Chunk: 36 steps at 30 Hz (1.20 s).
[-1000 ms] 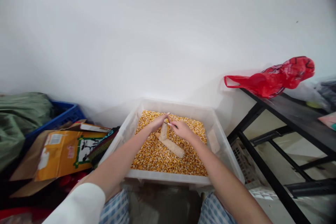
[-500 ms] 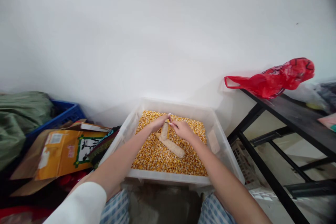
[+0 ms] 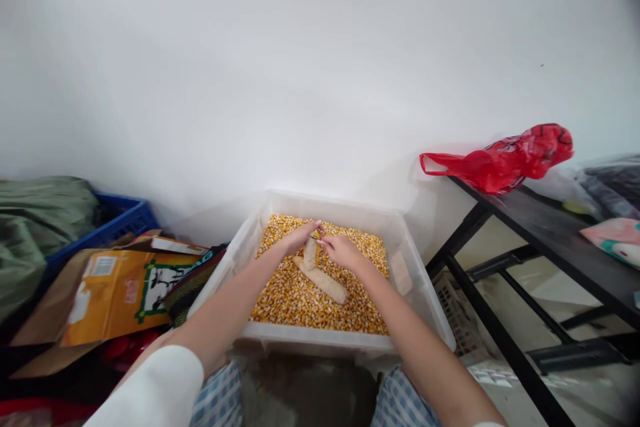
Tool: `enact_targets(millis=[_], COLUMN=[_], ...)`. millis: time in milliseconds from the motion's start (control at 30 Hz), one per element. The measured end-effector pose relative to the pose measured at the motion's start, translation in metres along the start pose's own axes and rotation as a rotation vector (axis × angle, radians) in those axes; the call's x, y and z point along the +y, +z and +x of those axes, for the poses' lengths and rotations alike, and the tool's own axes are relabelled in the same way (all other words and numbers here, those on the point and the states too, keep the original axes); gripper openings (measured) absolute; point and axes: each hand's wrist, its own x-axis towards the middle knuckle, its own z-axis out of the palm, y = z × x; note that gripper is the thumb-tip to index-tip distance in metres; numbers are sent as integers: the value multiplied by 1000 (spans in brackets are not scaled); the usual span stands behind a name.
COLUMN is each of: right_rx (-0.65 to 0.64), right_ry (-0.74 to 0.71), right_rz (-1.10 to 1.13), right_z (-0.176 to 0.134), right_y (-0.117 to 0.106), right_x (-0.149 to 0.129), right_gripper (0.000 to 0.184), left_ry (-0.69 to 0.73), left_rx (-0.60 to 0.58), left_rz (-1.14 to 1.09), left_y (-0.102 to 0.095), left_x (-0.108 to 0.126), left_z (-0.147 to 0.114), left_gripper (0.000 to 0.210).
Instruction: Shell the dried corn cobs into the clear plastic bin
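Observation:
A translucent plastic tub (image 3: 330, 335) in front of me holds a deep layer of loose corn kernels (image 3: 280, 300). Over its far half, my left hand (image 3: 300, 237) is closed around the upper end of a corn cob (image 3: 311, 255), mostly bare, with some yellow kernels along one edge. My right hand (image 3: 341, 250) is closed close beside it, fingertips at the cob's top; a small dark thin thing shows there, too small to name. Below them a stripped cob (image 3: 325, 281) lies slanted on the kernels.
Left of the tub are an opened orange cardboard box (image 3: 115, 293), a blue crate (image 3: 133, 213) and a green cloth-like bundle (image 3: 45, 227). On the right a black metal-legged table (image 3: 550, 233) bears a red plastic bag (image 3: 510, 157). A white wall rises behind.
The view has shifted slightly, so the table and red bag sit further left and the bag lower. Both hands stay together at the cob, with only a slight finger shift.

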Motion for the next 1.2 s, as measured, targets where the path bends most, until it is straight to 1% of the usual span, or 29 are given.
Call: enact_targets(millis=[33, 133, 167, 200, 267, 333, 433, 500, 633, 767, 933, 1067, 1200], right_rx=[-32, -191, -223, -229, -204, -119, 60, 111, 95, 90, 65, 59, 60], right_ry=[-4, -23, -32, -35, -35, -20, 19, 32, 30, 14, -31, -35, -41], right_rz=[-29, -134, -138, -125, -55, 32, 132, 169, 203, 228, 230, 217, 196], right_z=[-2, -6, -7, -8, -7, -6, -3, -1, 1, 0, -2, -2, -2], right_y=[3, 12, 12, 12, 6, -2, -12, -13, -10, -11, -13, -11, -11], right_x=[0, 1, 1, 1, 2, 3, 3, 4, 5, 4, 2, 4, 5], right_gripper=[34, 27, 26, 25, 28, 34, 38, 37, 34, 33, 33, 33, 32], left_ry=[-3, -11, -15, -19, -28, -47, -52, -46, -23, 29, 101, 75, 10], left_rx=[-12, -49, -60, -74, -100, -117, -143, -162, -159, -77, -4, -8, -30], left_rz=[-10, -18, -11, -6, -24, -78, -127, -108, -62, -7, 10, 25, -17], left_y=[0, -2, -3, -3, -5, -6, -7, -7, -7, -5, 1, 3, 3], left_x=[0, -1, -1, -2, -3, -3, -2, -1, -1, -4, -7, -6, -5], left_z=[-1, -1, -1, 0, 2, 4, 7, 7, 5, 3, 1, 1, 1], left_gripper=[38, 41, 42, 43, 41, 35, 27, 27, 33, 34, 29, 27, 25])
